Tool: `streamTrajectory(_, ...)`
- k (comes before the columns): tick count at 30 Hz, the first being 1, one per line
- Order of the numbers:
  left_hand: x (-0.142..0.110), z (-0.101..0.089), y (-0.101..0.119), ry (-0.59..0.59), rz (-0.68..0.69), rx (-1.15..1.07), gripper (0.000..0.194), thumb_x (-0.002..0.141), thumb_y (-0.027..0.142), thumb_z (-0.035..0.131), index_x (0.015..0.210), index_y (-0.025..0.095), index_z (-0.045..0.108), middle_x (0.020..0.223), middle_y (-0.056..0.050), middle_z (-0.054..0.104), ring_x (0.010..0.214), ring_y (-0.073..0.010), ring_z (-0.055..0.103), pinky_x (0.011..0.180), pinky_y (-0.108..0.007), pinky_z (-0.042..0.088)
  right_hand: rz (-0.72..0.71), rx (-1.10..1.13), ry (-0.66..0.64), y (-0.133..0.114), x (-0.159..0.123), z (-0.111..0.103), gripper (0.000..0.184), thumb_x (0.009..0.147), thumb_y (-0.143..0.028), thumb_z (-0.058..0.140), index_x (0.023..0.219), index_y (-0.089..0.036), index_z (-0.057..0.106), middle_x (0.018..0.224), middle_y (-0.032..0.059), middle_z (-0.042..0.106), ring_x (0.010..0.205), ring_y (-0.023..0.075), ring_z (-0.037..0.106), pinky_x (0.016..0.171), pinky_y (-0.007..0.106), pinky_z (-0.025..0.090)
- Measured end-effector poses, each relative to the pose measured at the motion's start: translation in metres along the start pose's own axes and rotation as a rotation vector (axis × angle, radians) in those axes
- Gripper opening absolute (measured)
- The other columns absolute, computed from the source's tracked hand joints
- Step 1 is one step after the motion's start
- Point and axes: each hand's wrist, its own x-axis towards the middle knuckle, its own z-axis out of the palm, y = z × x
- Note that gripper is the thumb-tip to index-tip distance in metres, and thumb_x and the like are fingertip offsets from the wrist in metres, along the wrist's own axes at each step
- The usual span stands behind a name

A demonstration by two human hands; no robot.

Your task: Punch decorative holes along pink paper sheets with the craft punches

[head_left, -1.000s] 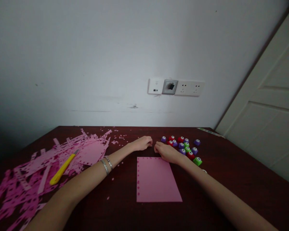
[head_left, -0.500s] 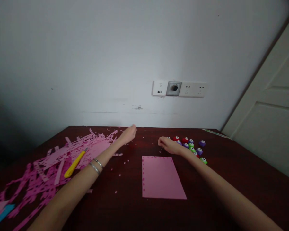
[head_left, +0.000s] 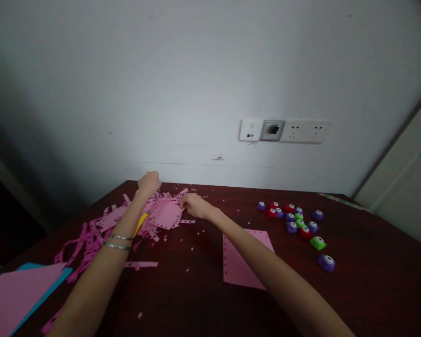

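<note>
On the table, a heap of paper scraps lies to the left of a single paper sheet, and a knife rests on the heap. A stack of sheets lies at the near left, before the heap, while a cluster of paper punches sits right of the single sheet. Behind the table is the wall, with a row of sockets on it.

Two slim silvery bracelets, probably metal, ring the left forearm.
</note>
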Motion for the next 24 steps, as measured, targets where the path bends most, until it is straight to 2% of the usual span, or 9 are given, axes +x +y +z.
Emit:
streamTrajectory(4, -0.009, -0.004, 0.035, 0.025, 0.131, 0.048, 0.022, 0.073, 0.009, 0.047, 0.089, 0.007, 0.063, 0.096, -0.021, 0.061, 0.087, -0.0300, 0.060, 0.069, -0.039, 0.044, 0.097, -0.151, 0.005, -0.013, -0.010, -0.006, 0.030, 0.081, -0.004, 0.041, 0.104, -0.012, 0.058, 0.090, 0.0110, 0.066, 0.083, 0.0187, 0.061, 0.074, 0.030, 0.044)
streamTrajectory(8, -0.018, 0.001, 0.087, 0.056, 0.294, 0.017, 0.025, 0.077, 0.011, 0.044, 0.093, 0.008, 0.062, 0.099, -0.019, 0.060, 0.090, -0.0266, 0.059, 0.074, -0.035, 0.045, 0.135, -0.203, 0.018, -0.017, -0.049, -0.034, 0.038, 0.084, -0.009, 0.040, 0.121, -0.014, 0.047, 0.098, 0.0120, 0.064, 0.084, 0.0195, 0.061, 0.075, 0.033, 0.046)
streamTrajectory(10, -0.023, 0.011, 0.119, 0.067, 0.440, -0.057, 0.025, 0.079, 0.015, 0.044, 0.095, 0.010, 0.062, 0.101, -0.017, 0.059, 0.094, -0.0259, 0.057, 0.078, -0.034, 0.044, 0.142, -0.215, 0.052, -0.014, -0.081, -0.052, 0.038, 0.084, -0.012, 0.041, 0.121, -0.015, 0.047, 0.107, 0.0118, 0.061, 0.093, 0.0198, 0.059, 0.080, 0.033, 0.046)
streamTrajectory(12, -0.028, 0.025, 0.151, 0.014, 0.636, -0.193, 0.026, 0.080, 0.021, 0.047, 0.101, 0.011, 0.059, 0.103, -0.014, 0.058, 0.096, -0.0232, 0.056, 0.083, -0.032, 0.042, 0.187, -0.242, 0.102, -0.009, -0.122, -0.073, 0.038, 0.085, -0.017, 0.044, 0.123, -0.015, 0.046, 0.112, 0.0121, 0.058, 0.102, 0.0212, 0.055, 0.084, 0.034, 0.045)
streamTrajectory(14, -0.037, 0.039, 0.182, -0.087, 0.845, -0.331, 0.028, 0.081, 0.026, 0.050, 0.102, 0.011, 0.058, 0.102, -0.012, 0.059, 0.094, -0.0201, 0.056, 0.084, -0.029, 0.041, 0.297, -0.295, 0.154, -0.003, -0.170, -0.093, 0.038, 0.085, -0.022, 0.044, 0.123, -0.016, 0.045, 0.115, 0.0119, 0.055, 0.106, 0.0220, 0.053, 0.088, 0.035, 0.043)
streamTrajectory(16, -0.049, 0.052, 0.211, -0.175, 0.994, -0.421, 0.030, 0.081, 0.029, 0.052, 0.104, 0.011, 0.058, 0.101, -0.011, 0.059, 0.090, -0.0186, 0.056, 0.081, -0.027, 0.042, 0.447, -0.356, 0.184, 0.002, -0.222, -0.112, 0.037, 0.085, -0.026, 0.045, 0.122, -0.018, 0.046, 0.116, 0.0119, 0.054, 0.104, 0.0234, 0.054, 0.088, 0.037, 0.044)
streamTrajectory(18, -0.065, 0.062, 0.237, -0.225, 1.096, -0.439, 0.029, 0.080, 0.030, 0.053, 0.103, 0.012, 0.058, 0.100, -0.010, 0.059, 0.089, -0.0187, 0.056, 0.079, -0.028, 0.042, 0.606, -0.384, 0.206, 0.005, -0.269, -0.128, 0.033, 0.086, -0.032, 0.044, 0.116, -0.019, 0.050, 0.115, 0.0118, 0.054, 0.101, 0.0244, 0.055, 0.084, 0.038, 0.045)
streamTrajectory(20, -0.080, 0.069, 0.260, -0.247, 1.180, -0.408, 0.027, 0.080, 0.032, 0.054, 0.101, 0.014, 0.058, 0.100, -0.009, 0.058, 0.090, -0.0190, 0.055, 0.078, -0.028, 0.042, 0.741, -0.377, 0.210, 0.004, -0.308, -0.138, 0.029, 0.086, -0.036, 0.042, 0.106, -0.020, 0.054, 0.105, 0.0103, 0.057, 0.089, 0.0225, 0.059, 0.077, 0.036, 0.048)
streamTrajectory(24, -0.103, 0.078, 0.296, -0.260, 1.218, -0.299, 0.034, 0.080, 0.042, 0.055, 0.103, 0.016, 0.055, 0.103, -0.009, 0.054, 0.089, -0.0201, 0.056, 0.071, -0.027, 0.044, 0.863, -0.335, 0.070, -0.005, -0.352, -0.136, 0.034, 0.084, -0.046, 0.044, 0.104, -0.021, 0.056, 0.099, 0.0085, 0.057, 0.078, 0.0208, 0.061, 0.072, 0.033, 0.048)
